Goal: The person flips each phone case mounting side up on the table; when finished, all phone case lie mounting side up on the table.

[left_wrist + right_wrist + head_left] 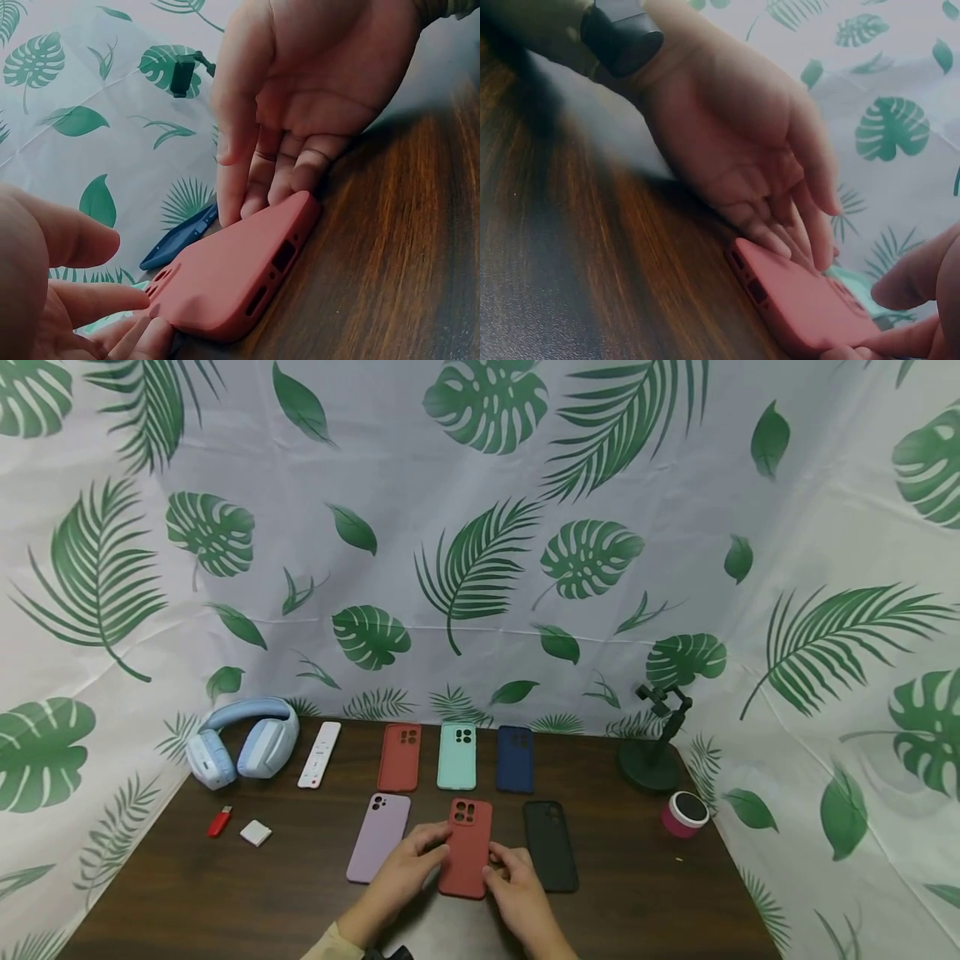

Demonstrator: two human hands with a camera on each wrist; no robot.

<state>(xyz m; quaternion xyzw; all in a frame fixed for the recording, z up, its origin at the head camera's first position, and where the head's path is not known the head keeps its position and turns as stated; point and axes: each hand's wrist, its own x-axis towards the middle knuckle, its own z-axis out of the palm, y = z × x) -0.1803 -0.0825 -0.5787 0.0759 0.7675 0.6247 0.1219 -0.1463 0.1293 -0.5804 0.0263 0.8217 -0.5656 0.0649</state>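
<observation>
A red phone case (467, 856) lies on the dark wooden table, its camera cutouts at the far end and its back facing up. My left hand (408, 867) touches its left long edge, fingers extended and thumb apart. On the opposite edge rest the fingers of my right hand (517, 887), lightly bent. In the right wrist view the left hand (735, 142) lies along the side of the case (795, 300), near its port cutouts. A lilac phone case (379, 837) is left of the hands, and a black phone case (551, 846) is right of them.
Behind stand out a second red case (400, 757), a mint case (457, 757) and a navy case (515, 760) in a row. Headphones (258, 747), a white remote (319, 755), a red USB stick (220, 822) and a small white square (256, 832) lie left. A black stand (651, 764) and pink round object (684, 815) stand right.
</observation>
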